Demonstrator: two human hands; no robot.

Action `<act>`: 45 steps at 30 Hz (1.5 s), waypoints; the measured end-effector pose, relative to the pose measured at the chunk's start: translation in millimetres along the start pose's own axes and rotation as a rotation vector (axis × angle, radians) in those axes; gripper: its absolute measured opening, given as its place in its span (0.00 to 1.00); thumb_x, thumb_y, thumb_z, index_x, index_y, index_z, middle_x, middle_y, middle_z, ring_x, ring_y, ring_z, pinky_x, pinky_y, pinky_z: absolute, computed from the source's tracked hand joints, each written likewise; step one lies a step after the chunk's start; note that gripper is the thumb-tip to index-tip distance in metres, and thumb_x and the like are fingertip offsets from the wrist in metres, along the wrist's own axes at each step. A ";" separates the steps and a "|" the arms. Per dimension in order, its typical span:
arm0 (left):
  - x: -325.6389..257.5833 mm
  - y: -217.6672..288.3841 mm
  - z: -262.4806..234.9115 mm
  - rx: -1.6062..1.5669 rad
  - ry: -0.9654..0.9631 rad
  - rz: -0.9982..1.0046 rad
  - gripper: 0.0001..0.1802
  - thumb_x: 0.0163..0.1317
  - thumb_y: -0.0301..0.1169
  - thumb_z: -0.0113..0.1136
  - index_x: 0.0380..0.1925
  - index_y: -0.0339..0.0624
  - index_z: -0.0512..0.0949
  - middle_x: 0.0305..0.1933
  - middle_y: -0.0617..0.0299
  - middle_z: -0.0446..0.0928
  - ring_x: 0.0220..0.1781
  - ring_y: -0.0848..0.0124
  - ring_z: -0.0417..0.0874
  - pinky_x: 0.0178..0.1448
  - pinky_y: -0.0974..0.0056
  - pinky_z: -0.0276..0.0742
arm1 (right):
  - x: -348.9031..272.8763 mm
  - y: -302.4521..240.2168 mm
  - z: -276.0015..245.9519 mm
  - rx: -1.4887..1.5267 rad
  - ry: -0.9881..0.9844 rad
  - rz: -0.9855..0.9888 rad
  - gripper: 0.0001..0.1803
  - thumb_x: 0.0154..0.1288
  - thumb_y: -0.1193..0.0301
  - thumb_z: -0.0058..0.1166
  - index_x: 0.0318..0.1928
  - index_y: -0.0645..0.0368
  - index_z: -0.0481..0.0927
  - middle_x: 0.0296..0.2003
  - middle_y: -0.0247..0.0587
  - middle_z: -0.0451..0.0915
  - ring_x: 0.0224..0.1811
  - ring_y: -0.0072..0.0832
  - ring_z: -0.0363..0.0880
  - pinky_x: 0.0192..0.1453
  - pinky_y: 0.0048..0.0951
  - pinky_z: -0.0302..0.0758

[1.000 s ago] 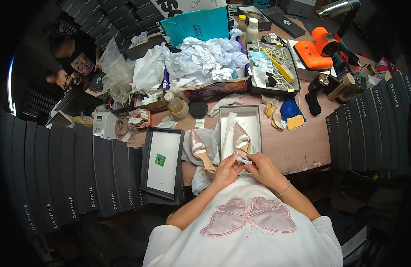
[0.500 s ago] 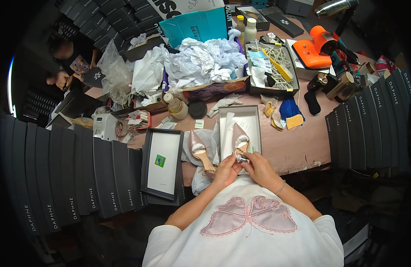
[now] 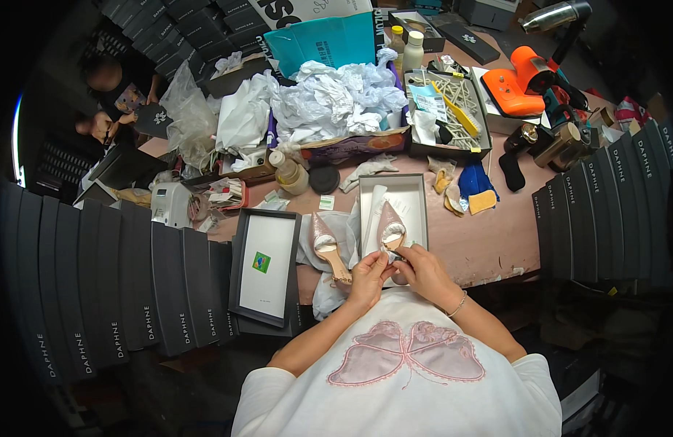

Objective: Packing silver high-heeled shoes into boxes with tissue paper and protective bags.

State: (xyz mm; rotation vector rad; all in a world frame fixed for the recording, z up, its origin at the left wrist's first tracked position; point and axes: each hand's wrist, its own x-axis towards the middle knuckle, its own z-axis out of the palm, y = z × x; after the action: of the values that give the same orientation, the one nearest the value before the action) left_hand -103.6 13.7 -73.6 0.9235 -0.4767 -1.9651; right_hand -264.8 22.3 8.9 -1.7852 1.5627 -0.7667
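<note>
A pink, pointed, glittery high-heeled shoe (image 3: 387, 217) lies toe away from me over an open grey shoebox (image 3: 424, 200). White paper is stuffed in its toe. My left hand (image 3: 370, 278) is closed on its heel end, fingertips pinched at the back. My right hand (image 3: 425, 275) also pinches there, thumb and forefinger together; the exact part between the fingers is too small to tell. The matching shoe (image 3: 323, 227) rests just left on pale tissue paper (image 3: 342, 222). A grey box lid (image 3: 267, 251) with a white inside and a green sticker stands farther left.
Rows of dark shoeboxes (image 3: 96, 284) line the left, and more boxes (image 3: 591, 218) the right. Behind are a carton of crumpled white paper (image 3: 329, 102), a tray of white sticks (image 3: 449, 109), bottles (image 3: 413, 51) and an orange device (image 3: 518, 84). Another person (image 3: 121, 95) is at far left.
My fingers have shifted slightly at the shoe's heel end, and the shoe has tilted a little to the left. A dark, shiny bit between my fingers no longer shows clearly.
</note>
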 end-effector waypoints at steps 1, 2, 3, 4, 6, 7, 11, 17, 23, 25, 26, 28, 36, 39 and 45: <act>-0.1 0.1 -0.3 -0.011 0.007 -0.005 0.10 0.68 0.32 0.54 0.44 0.37 0.75 0.44 0.59 0.79 0.45 0.69 0.81 0.54 0.61 0.80 | 0.6 -0.3 0.5 -0.017 -0.005 -0.003 0.15 0.61 0.68 0.57 0.47 0.63 0.78 0.31 0.50 0.78 0.32 0.43 0.79 0.36 0.37 0.74; -0.4 1.1 -0.4 -0.022 0.015 -0.010 0.10 0.68 0.32 0.54 0.44 0.37 0.75 0.44 0.59 0.79 0.45 0.69 0.82 0.55 0.61 0.80 | 0.8 -0.2 0.8 -0.033 -0.010 -0.005 0.15 0.61 0.68 0.56 0.47 0.63 0.79 0.31 0.49 0.78 0.32 0.44 0.79 0.36 0.37 0.74; 0.0 2.4 0.4 -0.032 0.020 -0.014 0.10 0.68 0.31 0.54 0.44 0.37 0.75 0.44 0.59 0.79 0.45 0.69 0.82 0.55 0.60 0.80 | 1.6 2.8 2.9 0.044 -0.013 0.005 0.15 0.61 0.68 0.56 0.46 0.62 0.79 0.31 0.49 0.78 0.31 0.44 0.79 0.35 0.38 0.74; 0.7 2.1 0.2 -0.031 0.021 -0.010 0.10 0.68 0.31 0.54 0.44 0.37 0.75 0.44 0.58 0.79 0.45 0.68 0.82 0.55 0.60 0.80 | 2.4 8.4 6.8 0.122 -0.016 0.015 0.14 0.61 0.68 0.57 0.45 0.62 0.79 0.31 0.49 0.78 0.31 0.45 0.79 0.35 0.38 0.74; 1.6 0.3 -1.2 -0.031 0.026 -0.003 0.10 0.68 0.31 0.54 0.44 0.36 0.76 0.44 0.58 0.79 0.45 0.68 0.82 0.55 0.60 0.80 | 2.3 12.8 7.7 0.235 -0.033 0.047 0.13 0.61 0.68 0.56 0.45 0.61 0.79 0.31 0.49 0.78 0.31 0.46 0.79 0.34 0.39 0.74; 1.2 0.3 -1.6 -0.003 0.024 -0.011 0.10 0.68 0.31 0.54 0.44 0.36 0.76 0.44 0.57 0.79 0.45 0.68 0.82 0.55 0.60 0.80 | 1.6 13.7 6.9 0.272 -0.048 0.069 0.13 0.62 0.68 0.56 0.45 0.61 0.79 0.31 0.49 0.78 0.31 0.46 0.79 0.34 0.39 0.74; -1.6 -1.3 -7.3 0.121 0.045 -0.051 0.11 0.69 0.32 0.53 0.44 0.36 0.76 0.44 0.57 0.79 0.46 0.68 0.81 0.56 0.60 0.79 | 4.0 1.3 -15.7 -0.182 0.034 0.001 0.15 0.61 0.70 0.57 0.48 0.62 0.79 0.34 0.52 0.79 0.31 0.44 0.79 0.34 0.35 0.74; -2.7 4.3 1.1 -0.037 0.042 -0.078 0.12 0.69 0.34 0.54 0.43 0.37 0.76 0.42 0.59 0.79 0.44 0.70 0.81 0.52 0.62 0.79 | 14.0 19.1 -31.0 0.352 -0.015 0.151 0.16 0.58 0.69 0.63 0.44 0.64 0.79 0.27 0.39 0.76 0.24 0.22 0.71 0.30 0.28 0.70; 1.6 -2.2 -1.1 0.157 0.073 0.010 0.10 0.69 0.35 0.54 0.40 0.38 0.77 0.37 0.64 0.79 0.37 0.76 0.78 0.45 0.68 0.77 | -10.8 41.0 29.3 0.473 -0.181 0.315 0.12 0.59 0.69 0.61 0.31 0.67 0.78 0.17 0.31 0.70 0.22 0.17 0.65 0.26 0.24 0.65; 5.5 -2.0 -6.9 0.339 0.078 0.075 0.10 0.69 0.35 0.54 0.38 0.39 0.77 0.35 0.66 0.78 0.35 0.78 0.77 0.43 0.69 0.76 | -9.5 41.5 26.0 0.554 -0.195 0.303 0.10 0.59 0.71 0.58 0.28 0.66 0.77 0.16 0.31 0.68 0.21 0.17 0.63 0.25 0.25 0.64; 6.6 -1.3 -10.5 0.461 0.074 0.129 0.10 0.69 0.35 0.54 0.37 0.39 0.77 0.33 0.67 0.77 0.34 0.79 0.76 0.42 0.69 0.75 | -10.3 45.8 24.4 0.530 -0.244 0.256 0.09 0.58 0.71 0.58 0.28 0.65 0.77 0.16 0.32 0.68 0.21 0.17 0.63 0.25 0.25 0.64; 15.0 4.7 -19.8 0.638 0.141 0.244 0.10 0.68 0.35 0.55 0.35 0.40 0.76 0.31 0.68 0.77 0.32 0.79 0.75 0.40 0.70 0.75 | -9.5 47.1 17.2 0.418 -0.310 0.155 0.08 0.58 0.72 0.56 0.29 0.65 0.76 0.17 0.34 0.67 0.21 0.19 0.63 0.27 0.25 0.64; 10.5 66.6 -28.0 0.256 0.122 0.171 0.09 0.67 0.35 0.57 0.36 0.40 0.76 0.30 0.65 0.78 0.29 0.75 0.79 0.35 0.71 0.77 | -16.4 48.2 3.8 0.454 -0.176 0.170 0.10 0.59 0.71 0.59 0.34 0.66 0.79 0.19 0.33 0.66 0.23 0.19 0.62 0.28 0.24 0.64; 2.3 68.4 -25.5 0.238 0.131 0.181 0.11 0.66 0.35 0.59 0.37 0.38 0.77 0.31 0.63 0.79 0.27 0.77 0.80 0.33 0.74 0.79 | -4.9 63.8 -9.5 0.411 0.038 0.293 0.14 0.58 0.68 0.63 0.38 0.67 0.80 0.18 0.33 0.67 0.23 0.19 0.61 0.28 0.25 0.64; -14.2 56.9 -17.6 0.352 0.043 0.007 0.10 0.64 0.32 0.61 0.38 0.36 0.77 0.29 0.62 0.80 0.27 0.77 0.80 0.31 0.74 0.79 | -1.3 199.5 -15.7 -0.068 0.315 0.300 0.30 0.54 0.62 0.66 0.54 0.67 0.75 0.31 0.47 0.80 0.33 0.32 0.78 0.37 0.29 0.73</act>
State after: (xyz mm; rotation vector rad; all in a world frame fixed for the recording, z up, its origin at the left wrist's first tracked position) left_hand -53.7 -4.2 -43.0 1.1774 -0.8169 -1.8833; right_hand -401.0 4.1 -136.6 -1.4768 2.0276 -0.8848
